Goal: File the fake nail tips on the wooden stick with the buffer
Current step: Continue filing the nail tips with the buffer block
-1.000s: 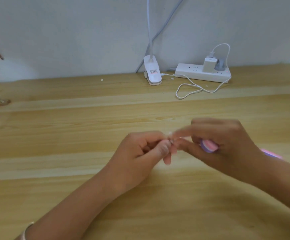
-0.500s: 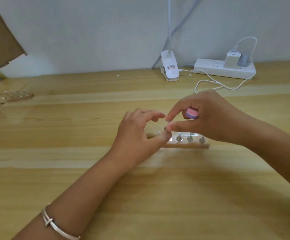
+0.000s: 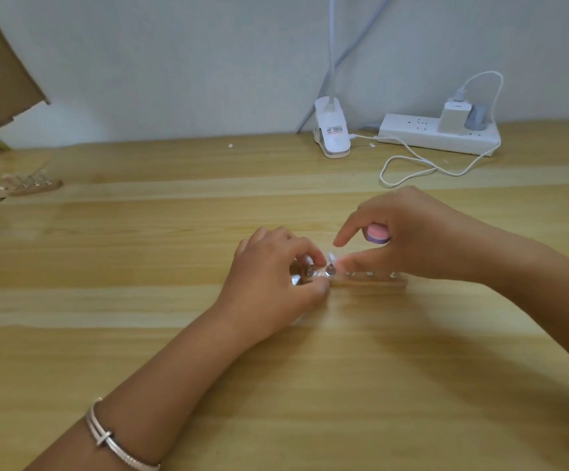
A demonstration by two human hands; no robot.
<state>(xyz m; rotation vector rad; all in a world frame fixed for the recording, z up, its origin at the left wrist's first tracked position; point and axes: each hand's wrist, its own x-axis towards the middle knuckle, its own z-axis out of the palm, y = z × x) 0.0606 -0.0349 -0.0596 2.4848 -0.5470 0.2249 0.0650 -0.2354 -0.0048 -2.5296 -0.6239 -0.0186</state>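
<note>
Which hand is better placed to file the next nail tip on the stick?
Right, probably. The right hand holds the pink buffer in its curled fingers, close above the stick. The left hand grips the stick's left end, holding it on the table, so it suits steadying.

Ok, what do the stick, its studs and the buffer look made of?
The stick looks like bare wood, tan and matte. Its studs are probably metal: small silvery glints. The buffer seems foam, with soft-looking pink and purple layers; its surface is too blurred to judge.
</note>
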